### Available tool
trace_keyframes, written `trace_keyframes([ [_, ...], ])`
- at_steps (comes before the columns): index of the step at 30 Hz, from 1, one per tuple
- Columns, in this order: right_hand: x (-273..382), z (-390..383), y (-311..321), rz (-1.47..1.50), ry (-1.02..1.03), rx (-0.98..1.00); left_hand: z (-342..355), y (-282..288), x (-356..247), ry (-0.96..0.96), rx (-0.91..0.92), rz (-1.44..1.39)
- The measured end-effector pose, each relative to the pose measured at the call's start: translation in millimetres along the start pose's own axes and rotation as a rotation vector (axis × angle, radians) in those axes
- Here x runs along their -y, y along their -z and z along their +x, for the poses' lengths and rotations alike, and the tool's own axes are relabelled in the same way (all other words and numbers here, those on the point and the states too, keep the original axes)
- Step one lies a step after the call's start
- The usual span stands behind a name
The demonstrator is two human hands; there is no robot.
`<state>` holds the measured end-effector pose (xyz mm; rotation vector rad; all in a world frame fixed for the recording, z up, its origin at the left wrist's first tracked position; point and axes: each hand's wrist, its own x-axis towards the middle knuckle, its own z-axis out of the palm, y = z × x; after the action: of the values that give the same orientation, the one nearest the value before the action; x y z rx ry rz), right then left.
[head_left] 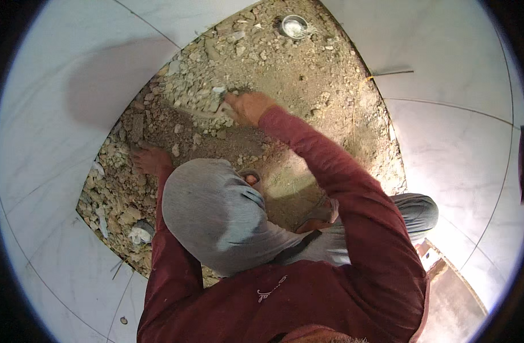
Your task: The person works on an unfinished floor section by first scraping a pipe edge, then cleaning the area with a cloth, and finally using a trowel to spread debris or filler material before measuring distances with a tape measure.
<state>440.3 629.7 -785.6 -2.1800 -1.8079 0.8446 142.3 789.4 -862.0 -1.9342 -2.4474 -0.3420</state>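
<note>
"While we're squatting over the rubble (205,104), what are our hands doing?"

"We're resting the left hand (152,158) on it beside our grey-clad knee (196,197), fingers loosely spread, with nothing visibly gripped. We're reaching the right hand (249,107) farther forward, fingers curling down just beside a white fragment (218,90); they're blurring, so we're not managing to tell whether they're holding anything."

"And where are we seeing the rubble lying?"

"It's spreading in front of us and to our left, with pale floor tiles (56,188) bordering it on both sides."

"Are we noticing any containers?"

"A round metal bowl (283,28) with white contents is sitting well beyond the right hand; another container (148,228) is standing near our left sleeve (169,257)."
</note>
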Motion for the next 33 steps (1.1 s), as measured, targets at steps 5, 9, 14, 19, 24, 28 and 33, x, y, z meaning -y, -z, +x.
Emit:
trace_keyframes([
  [5, -61.9, 19.6, 18.3, 0.027, -0.070, -0.099, 3.3, -1.9, 4.0, -0.105, -0.062, -0.030],
  [9, -90.0, 6.7, 27.5, 0.040, -0.257, -0.120, 8.8, -4.7, 7.7, -0.066, 0.021, 0.023],
  [14, -115.8, -5.7, 63.0, 0.149, -0.391, -0.132, 7.5, -7.9, 8.2, -0.113, -0.030, -0.011],
  [19, -60.8, -20.5, 83.3, 0.537, -0.453, -0.021, 6.6, -6.6, 5.7, -0.049, -0.002, -0.007],
  [24, 36.8, 28.9, 29.0, 0.389, -0.138, 0.063, 7.9, 0.2, 3.5, -0.075, 0.024, -0.060],
  [28, 6.7, 60.6, 27.2, 0.224, -0.147, 0.029, 7.7, 0.6, 3.9, -0.092, 0.005, -0.048],
  [33, -74.8, 25.0, 76.6, 0.290, -0.361, -0.072, 7.2, -6.2, 7.4, -0.060, -0.020, -0.047],
])
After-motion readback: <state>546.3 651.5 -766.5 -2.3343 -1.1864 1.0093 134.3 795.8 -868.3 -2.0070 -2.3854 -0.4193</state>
